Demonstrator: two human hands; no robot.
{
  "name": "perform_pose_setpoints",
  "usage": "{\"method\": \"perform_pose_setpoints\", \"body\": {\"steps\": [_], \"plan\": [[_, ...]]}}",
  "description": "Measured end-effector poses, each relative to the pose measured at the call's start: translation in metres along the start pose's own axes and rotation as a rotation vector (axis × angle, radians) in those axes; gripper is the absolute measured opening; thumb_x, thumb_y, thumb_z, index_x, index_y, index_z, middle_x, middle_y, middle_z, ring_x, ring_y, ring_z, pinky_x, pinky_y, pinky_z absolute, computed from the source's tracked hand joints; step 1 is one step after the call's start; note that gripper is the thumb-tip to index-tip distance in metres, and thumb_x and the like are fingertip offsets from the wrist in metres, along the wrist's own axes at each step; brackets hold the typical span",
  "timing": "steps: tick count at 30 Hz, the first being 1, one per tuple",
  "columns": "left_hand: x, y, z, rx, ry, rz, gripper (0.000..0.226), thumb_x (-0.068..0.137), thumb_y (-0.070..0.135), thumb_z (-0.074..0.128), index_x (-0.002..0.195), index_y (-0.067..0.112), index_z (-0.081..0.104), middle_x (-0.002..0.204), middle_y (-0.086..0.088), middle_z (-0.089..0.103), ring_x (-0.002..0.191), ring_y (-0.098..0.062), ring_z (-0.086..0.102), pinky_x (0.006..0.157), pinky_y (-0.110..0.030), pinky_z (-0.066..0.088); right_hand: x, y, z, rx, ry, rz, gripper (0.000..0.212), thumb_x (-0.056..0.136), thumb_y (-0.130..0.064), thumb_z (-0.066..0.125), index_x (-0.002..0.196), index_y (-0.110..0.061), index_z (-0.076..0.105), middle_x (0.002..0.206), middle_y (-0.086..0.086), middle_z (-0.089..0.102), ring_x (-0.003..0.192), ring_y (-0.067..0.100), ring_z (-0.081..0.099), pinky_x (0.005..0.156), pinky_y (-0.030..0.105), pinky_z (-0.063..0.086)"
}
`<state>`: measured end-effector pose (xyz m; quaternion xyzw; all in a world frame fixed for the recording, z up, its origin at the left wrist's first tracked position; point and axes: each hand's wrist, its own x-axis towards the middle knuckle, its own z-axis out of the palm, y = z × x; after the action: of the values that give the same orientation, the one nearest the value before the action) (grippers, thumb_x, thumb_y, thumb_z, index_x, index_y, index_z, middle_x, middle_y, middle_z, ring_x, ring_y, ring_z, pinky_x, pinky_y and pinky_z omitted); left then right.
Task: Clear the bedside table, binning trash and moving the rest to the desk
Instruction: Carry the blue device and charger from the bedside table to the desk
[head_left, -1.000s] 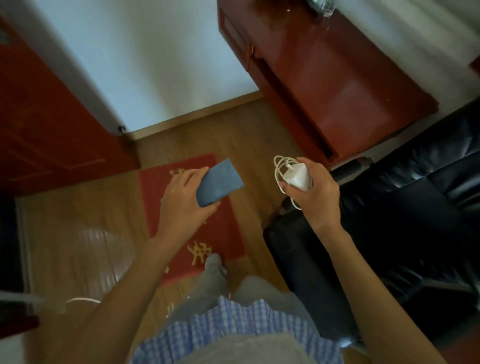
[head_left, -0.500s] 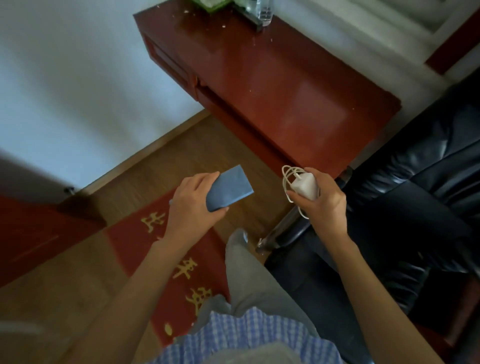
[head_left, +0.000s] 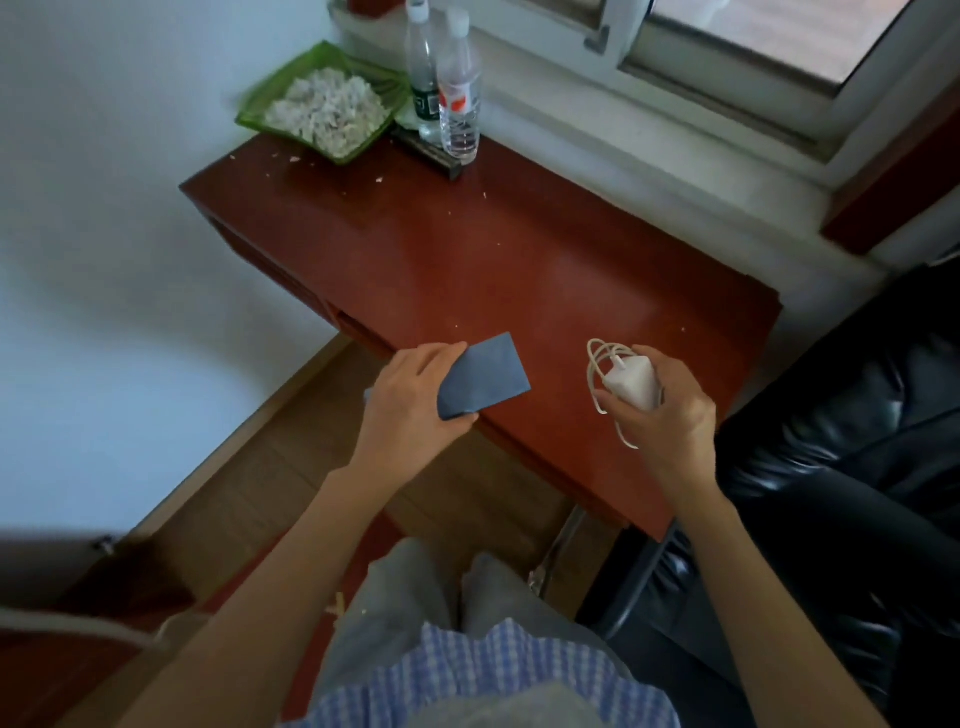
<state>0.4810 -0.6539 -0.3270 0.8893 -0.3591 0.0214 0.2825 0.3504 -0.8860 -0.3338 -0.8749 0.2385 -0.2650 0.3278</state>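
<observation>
Fingers of left hand (head_left: 410, 410) grip blue pouch (head_left: 480, 376), right hand (head_left: 665, 415) grips charger (head_left: 631, 384); bottle labels (head_left: 456, 101) unreadable.

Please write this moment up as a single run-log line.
stage: carrying to desk | left hand: holds blue pouch | right hand: holds white charger with cable | both above desk's near edge

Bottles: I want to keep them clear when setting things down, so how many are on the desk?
2. Both stand upright at the far edge of the desk, right of the green tray: one bottle behind, the other bottle in front. None seems hidden.
</observation>
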Motion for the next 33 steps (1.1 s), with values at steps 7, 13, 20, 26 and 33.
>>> {"method": "perform_pose_setpoints", "body": {"steps": [7,13,20,26,33], "plan": [[0.088,-0.036,0.019,-0.023,-0.106,0.102,0.075,0.061,0.029,0.084,0.127,0.008,0.054,0.118,-0.011,0.061,0.107,-0.029,0.057,0.088,-0.041,0.047,0.046,0.002,0.033,-0.059,0.051,0.104,0.057,0.069,-0.028,0.083,0.118,-0.01,0.06,0.109,0.007,0.066,0.095,0.02,0.063,0.078,0.039,0.056],[0.184,-0.08,0.026,-0.072,-0.207,0.231,0.075,0.065,0.029,0.082,0.131,0.012,0.052,0.123,-0.006,0.058,0.112,-0.025,0.053,0.091,-0.036,0.043,0.099,-0.012,0.077,-0.136,0.177,0.195,0.056,0.071,-0.033,0.081,0.117,-0.008,0.061,0.106,0.005,0.065,0.092,0.013,0.06,0.077,0.025,0.05],[0.288,-0.126,0.044,-0.05,-0.323,0.398,0.072,0.063,0.027,0.082,0.128,0.011,0.054,0.122,-0.006,0.06,0.108,-0.027,0.055,0.088,-0.04,0.046,0.141,-0.023,0.118,-0.198,0.252,0.346,0.057,0.068,-0.032,0.082,0.116,-0.009,0.062,0.105,0.005,0.065,0.09,0.017,0.061,0.075,0.026,0.049],[0.352,-0.141,0.083,-0.036,-0.436,0.488,0.071,0.067,0.027,0.079,0.131,0.01,0.051,0.125,-0.007,0.058,0.112,-0.027,0.053,0.094,-0.04,0.042,0.15,-0.018,0.133,-0.233,0.282,0.438,0.056,0.066,-0.029,0.084,0.114,-0.009,0.062,0.103,0.004,0.065,0.087,0.017,0.062,0.072,0.034,0.056],[0.392,-0.148,0.122,0.027,-0.556,0.539,0.07,0.072,0.027,0.074,0.135,0.011,0.046,0.13,-0.008,0.054,0.117,-0.028,0.048,0.097,-0.041,0.039,0.161,-0.004,0.139,-0.256,0.266,0.509,0.056,0.068,-0.036,0.082,0.113,-0.009,0.063,0.099,0.003,0.066,0.086,0.017,0.062,0.071,0.036,0.055]]}}
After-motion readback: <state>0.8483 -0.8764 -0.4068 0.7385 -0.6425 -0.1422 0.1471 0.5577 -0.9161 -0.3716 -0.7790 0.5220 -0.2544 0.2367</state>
